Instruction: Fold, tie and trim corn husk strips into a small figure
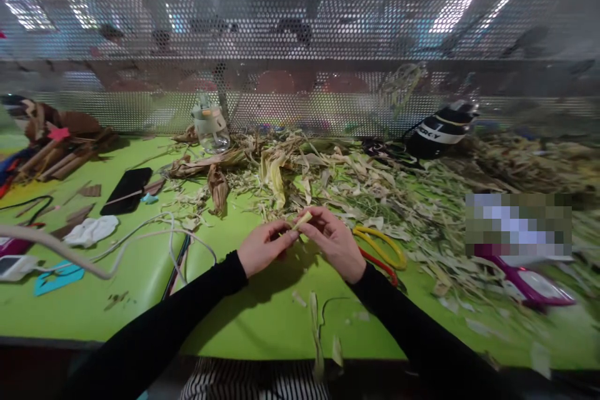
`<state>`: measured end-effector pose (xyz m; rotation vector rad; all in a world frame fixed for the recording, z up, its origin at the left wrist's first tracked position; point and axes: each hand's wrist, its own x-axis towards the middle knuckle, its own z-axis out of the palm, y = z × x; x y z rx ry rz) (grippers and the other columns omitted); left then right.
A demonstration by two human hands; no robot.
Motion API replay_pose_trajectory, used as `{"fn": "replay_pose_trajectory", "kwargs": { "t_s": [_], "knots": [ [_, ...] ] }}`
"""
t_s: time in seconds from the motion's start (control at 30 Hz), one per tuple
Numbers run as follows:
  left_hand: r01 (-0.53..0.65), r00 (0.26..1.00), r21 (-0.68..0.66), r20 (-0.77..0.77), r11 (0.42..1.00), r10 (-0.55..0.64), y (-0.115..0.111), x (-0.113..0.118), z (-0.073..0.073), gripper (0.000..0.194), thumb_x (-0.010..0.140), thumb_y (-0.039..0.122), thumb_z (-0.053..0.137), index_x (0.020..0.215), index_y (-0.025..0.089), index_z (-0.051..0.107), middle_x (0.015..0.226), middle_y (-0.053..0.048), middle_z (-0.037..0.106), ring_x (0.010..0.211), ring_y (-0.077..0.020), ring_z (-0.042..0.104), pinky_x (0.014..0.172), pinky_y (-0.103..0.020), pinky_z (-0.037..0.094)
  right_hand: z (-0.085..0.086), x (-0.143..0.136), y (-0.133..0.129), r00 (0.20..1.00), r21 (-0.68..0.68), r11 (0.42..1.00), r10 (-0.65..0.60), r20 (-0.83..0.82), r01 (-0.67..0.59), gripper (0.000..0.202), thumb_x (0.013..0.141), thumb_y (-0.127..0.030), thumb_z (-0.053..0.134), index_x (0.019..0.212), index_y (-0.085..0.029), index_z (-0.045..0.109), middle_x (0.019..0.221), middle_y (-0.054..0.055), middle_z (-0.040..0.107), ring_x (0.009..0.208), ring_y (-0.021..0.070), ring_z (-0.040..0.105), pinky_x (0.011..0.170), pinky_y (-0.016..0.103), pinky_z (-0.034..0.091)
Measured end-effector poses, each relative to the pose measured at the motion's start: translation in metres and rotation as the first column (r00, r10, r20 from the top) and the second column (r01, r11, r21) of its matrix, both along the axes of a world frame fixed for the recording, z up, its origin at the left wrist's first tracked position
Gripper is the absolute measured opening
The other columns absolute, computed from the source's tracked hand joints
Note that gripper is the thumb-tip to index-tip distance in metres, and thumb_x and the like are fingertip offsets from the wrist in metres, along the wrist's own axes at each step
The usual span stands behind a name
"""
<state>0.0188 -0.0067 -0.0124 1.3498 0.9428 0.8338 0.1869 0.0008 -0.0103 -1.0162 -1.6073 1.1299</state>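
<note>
A small pale strip of corn husk (303,220) is pinched between my two hands above the green table. My left hand (265,249) is closed, thumb and fingertips pressed together at the strip's lower end. Closed too, my right hand (334,242) grips the strip from the other side with thumb and forefinger. Beside the right wrist lie yellow and red loop handles (382,247), which look like those of scissors, partly covered by that hand. Just beyond my hands is a yellowish corn husk (274,178) on a heap of dried husk scraps (328,169).
Left lie a black phone (126,190), a crumpled white tissue (91,231) and a white cable (171,231). A clear bottle (212,128) stands at the back; a black bottle (440,131) leans right. A perforated metal screen (300,75) closes the far side. A magenta-handled tool (525,281) lies right.
</note>
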Motion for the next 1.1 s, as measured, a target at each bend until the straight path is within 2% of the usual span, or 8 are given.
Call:
{"fn": "replay_pose_trajectory", "kwargs": {
  "t_s": [0.17,0.33,0.43,0.6,0.8,0.87,0.97,1.1],
  "knots": [
    [-0.058,0.997,-0.088,0.040,0.994,0.062,0.001,-0.003,0.004,0.042,0.076,0.053,0.056,0.062,0.015,0.045,0.053,0.007,0.036,0.045,-0.0038,0.032,0.042,-0.019,0.022,-0.003,0.003,0.003,0.999,-0.004,0.999,0.034,0.015,-0.034,0.034,0.079,-0.039,0.064,0.106,-0.021,0.053,0.094,0.005,0.065,0.084,0.0175,0.062,0.081,0.035,0.050],
    [0.043,0.959,-0.251,0.280,0.967,0.030,0.002,-0.004,0.000,0.038,0.069,0.049,0.067,0.076,0.014,0.053,0.067,0.002,0.054,0.053,-0.0060,0.051,0.051,-0.019,0.040,-0.005,0.008,0.006,0.993,0.044,0.999,-0.024,0.113,0.019,0.030,0.081,-0.039,0.061,0.104,-0.021,0.056,0.083,0.002,0.062,0.074,0.0157,0.059,0.072,0.032,0.051],
    [0.071,0.947,-0.219,0.320,0.973,0.003,0.002,-0.004,0.001,0.039,0.066,0.044,0.072,0.081,0.012,0.055,0.072,-0.001,0.057,0.064,-0.0094,0.058,0.062,-0.022,0.048,-0.004,0.010,0.006,0.995,0.092,0.994,-0.059,0.074,0.052,0.032,0.082,-0.037,0.061,0.109,-0.022,0.054,0.085,0.002,0.061,0.077,0.0159,0.059,0.074,0.032,0.050],
    [0.100,0.954,-0.142,0.296,0.985,-0.055,0.000,-0.004,0.002,0.040,0.069,0.046,0.070,0.086,0.013,0.056,0.075,0.000,0.055,0.062,-0.0088,0.057,0.051,-0.020,0.048,0.000,0.011,0.002,0.999,0.147,0.989,-0.035,-0.003,0.035,0.044,0.082,-0.035,0.061,0.122,-0.024,0.044,0.090,0.003,0.062,0.084,0.0169,0.061,0.078,0.033,0.049],
    [0.182,0.955,-0.160,0.266,0.970,-0.135,0.001,-0.007,-0.002,0.037,0.082,0.049,0.053,0.078,0.012,0.055,0.068,-0.001,0.055,0.042,-0.0027,0.045,0.036,-0.015,0.035,0.009,0.014,-0.002,0.979,0.228,0.971,0.022,0.203,-0.069,0.052,0.083,-0.034,0.060,0.130,-0.026,0.039,0.121,0.009,0.056,0.099,0.0204,0.058,0.085,0.040,0.048],
    [0.199,0.959,-0.173,0.235,0.965,-0.156,0.001,-0.007,-0.002,0.038,0.082,0.050,0.051,0.076,0.012,0.053,0.064,0.001,0.053,0.039,-0.0024,0.042,0.035,-0.015,0.032,0.011,0.014,-0.002,0.958,0.260,0.961,0.013,0.287,-0.091,0.041,0.083,-0.035,0.061,0.121,-0.026,0.051,0.120,0.008,0.058,0.103,0.0217,0.057,0.088,0.041,0.046],
    [0.258,0.960,-0.186,0.159,0.948,-0.230,0.000,-0.007,-0.001,0.036,0.079,0.049,0.056,0.079,0.013,0.052,0.066,0.001,0.054,0.040,-0.0033,0.044,0.037,-0.017,0.034,0.012,0.014,-0.001,0.931,0.289,0.952,-0.009,0.365,-0.104,0.019,0.082,-0.036,0.062,0.095,-0.024,0.066,0.102,0.005,0.066,0.097,0.0209,0.059,0.087,0.039,0.045],
    [0.284,0.958,-0.115,-0.008,0.952,-0.287,-0.002,-0.004,-0.003,0.030,0.080,0.045,0.054,0.079,0.015,0.050,0.059,0.003,0.050,0.038,-0.0040,0.041,0.039,-0.018,0.034,0.013,0.013,0.000,0.940,0.187,0.979,0.013,0.340,-0.081,0.020,0.082,-0.037,0.060,0.079,-0.020,0.069,0.079,0.003,0.068,0.074,0.0163,0.060,0.071,0.031,0.046]
  ]
}}
